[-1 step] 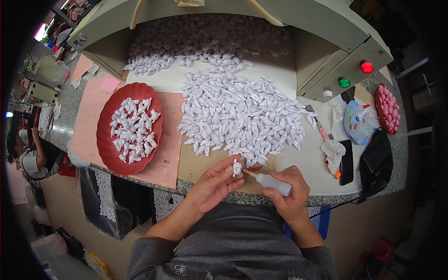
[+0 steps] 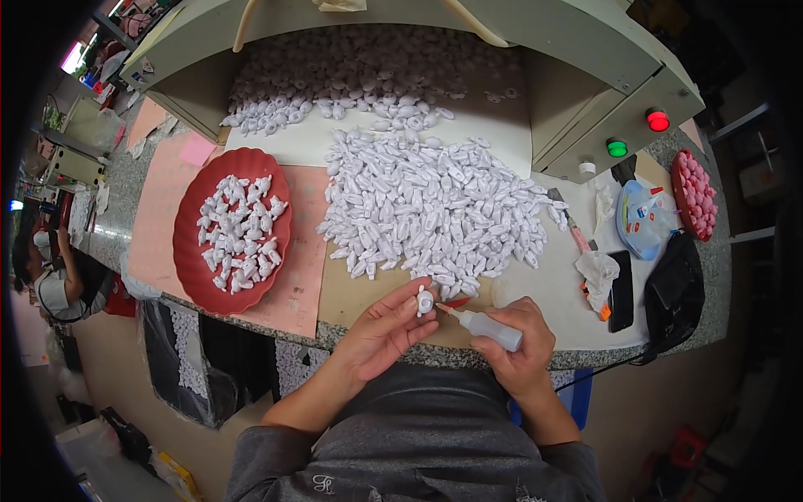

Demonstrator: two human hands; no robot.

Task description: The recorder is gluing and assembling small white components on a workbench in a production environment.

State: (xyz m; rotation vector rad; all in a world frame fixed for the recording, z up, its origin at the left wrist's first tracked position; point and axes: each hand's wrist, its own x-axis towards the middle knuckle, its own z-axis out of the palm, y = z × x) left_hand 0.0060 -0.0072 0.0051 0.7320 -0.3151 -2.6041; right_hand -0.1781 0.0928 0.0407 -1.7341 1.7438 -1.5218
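Note:
Between the thumb and fingers of my left hand (image 2: 386,333) is a small white plastic figure part (image 2: 425,303) with an opening in its face. My right hand (image 2: 520,341) wraps round a translucent squeeze bottle (image 2: 495,331), tilted so its thin nozzle points left at the part. Whether the tip touches it I cannot tell. A red pointed piece (image 2: 456,302) shows just behind the nozzle. Beyond both hands lies a large heap of white plastic pieces (image 2: 427,201). To the left, a red scalloped tray (image 2: 186,251) holds several white assembled figures (image 2: 238,226).
A grey metal booth (image 2: 585,50) with red and green buttons arches over more white pieces (image 2: 360,71). On the right are a phone (image 2: 621,293), crumpled tissue (image 2: 598,272), a blue-lidded container (image 2: 640,222), a black bag (image 2: 673,293) and a tray of pink pieces (image 2: 696,192). Another person (image 2: 63,280) sits far left.

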